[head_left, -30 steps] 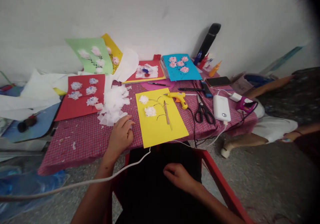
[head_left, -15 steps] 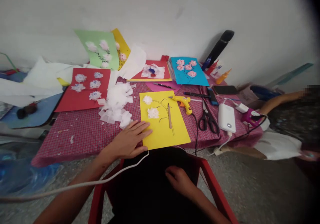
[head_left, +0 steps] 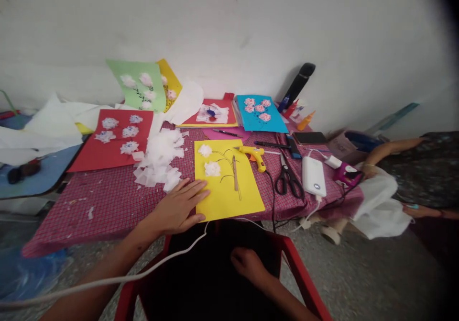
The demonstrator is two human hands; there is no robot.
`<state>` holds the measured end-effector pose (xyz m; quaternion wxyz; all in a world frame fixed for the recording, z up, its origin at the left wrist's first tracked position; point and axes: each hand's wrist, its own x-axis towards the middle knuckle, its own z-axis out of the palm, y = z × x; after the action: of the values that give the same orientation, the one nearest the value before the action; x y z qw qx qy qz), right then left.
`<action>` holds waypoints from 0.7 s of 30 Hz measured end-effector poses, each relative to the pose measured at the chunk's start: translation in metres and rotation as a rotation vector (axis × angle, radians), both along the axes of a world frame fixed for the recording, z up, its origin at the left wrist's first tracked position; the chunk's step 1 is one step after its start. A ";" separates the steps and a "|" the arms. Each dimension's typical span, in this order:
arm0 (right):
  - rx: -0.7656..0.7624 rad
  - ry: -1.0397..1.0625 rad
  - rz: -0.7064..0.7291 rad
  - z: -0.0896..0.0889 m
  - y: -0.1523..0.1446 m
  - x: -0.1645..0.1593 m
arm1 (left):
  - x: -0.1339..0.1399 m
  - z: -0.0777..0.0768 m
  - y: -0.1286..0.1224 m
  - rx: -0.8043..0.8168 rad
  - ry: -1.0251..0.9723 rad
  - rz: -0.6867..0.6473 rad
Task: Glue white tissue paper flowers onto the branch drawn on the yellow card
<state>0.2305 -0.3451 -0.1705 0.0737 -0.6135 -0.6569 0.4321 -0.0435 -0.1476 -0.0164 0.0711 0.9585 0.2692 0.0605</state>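
My left hand (head_left: 181,207) lies flat with fingers spread, its fingertips on the left edge of a yellow sheet of paper (head_left: 247,201). Two white crumpled tissue flowers, an upper one (head_left: 205,150) and a lower one (head_left: 212,169), sit on the sheet beside thin drawn stems. A slim pencil-like tool (head_left: 235,175) lies on the drawing. The tip of a yellow glue gun (head_left: 256,156) overlaps the sheet's upper right corner. My right hand (head_left: 249,266) rests on my dark-clothed lap, its fingers curled in, with nothing visible in them.
White tissue pieces (head_left: 163,153) lie left of the sheet. Black scissors (head_left: 289,182), a white power bank (head_left: 313,175) and a phone (head_left: 309,138) are on the right. Flower cards in red (head_left: 89,149), green (head_left: 125,82) and blue (head_left: 247,120) surround them. Another person's arm (head_left: 398,149) shows at right.
The view has shifted slightly, so the table sits a little lower and further left. Both hands keep their places. On the right, the other person's arm has moved and the white cloth beside it has shifted.
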 end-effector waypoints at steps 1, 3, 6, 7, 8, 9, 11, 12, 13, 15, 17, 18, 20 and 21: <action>-0.001 0.005 0.014 0.006 0.001 -0.001 | 0.000 0.000 0.000 0.006 -0.002 -0.002; 0.019 0.031 0.037 0.023 0.003 0.000 | -0.001 0.000 0.000 0.018 0.002 0.002; 0.191 0.117 0.005 0.065 0.008 0.009 | -0.002 0.001 0.000 0.027 0.007 0.009; 0.287 0.142 -0.036 0.082 0.011 0.014 | -0.002 0.001 -0.001 0.025 0.006 0.011; 0.397 0.168 -0.069 0.098 0.016 0.021 | -0.001 0.002 -0.001 0.023 0.002 0.016; 0.525 0.178 -0.102 0.114 0.023 0.028 | -0.001 0.002 -0.002 0.021 -0.006 0.026; 0.732 0.129 -0.160 0.139 0.041 0.042 | 0.001 0.003 -0.005 0.015 -0.025 0.045; 0.808 0.082 -0.160 0.147 0.051 0.048 | 0.002 0.002 -0.008 0.011 -0.033 0.050; 0.889 0.027 -0.128 0.151 0.062 0.053 | 0.004 0.002 -0.011 0.008 -0.036 0.052; 0.931 -0.098 -0.025 0.152 0.082 0.059 | 0.006 0.001 -0.018 0.006 -0.031 0.059; 0.908 -0.210 0.059 0.145 0.095 0.059 | 0.008 -0.002 -0.025 0.004 -0.022 0.079; 0.893 -0.261 0.083 0.141 0.099 0.059 | 0.008 -0.003 -0.028 0.002 -0.021 0.089; 0.872 -0.353 0.112 0.132 0.103 0.057 | 0.009 -0.006 -0.032 -0.005 -0.023 0.104; 0.864 -0.393 0.122 0.128 0.104 0.056 | 0.009 -0.006 -0.033 -0.008 -0.026 0.110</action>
<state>0.2867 -0.2411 -0.0426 0.1708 -0.5570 -0.8127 -0.0012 -0.0345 -0.1807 -0.0226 0.0752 0.9412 0.3206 0.0757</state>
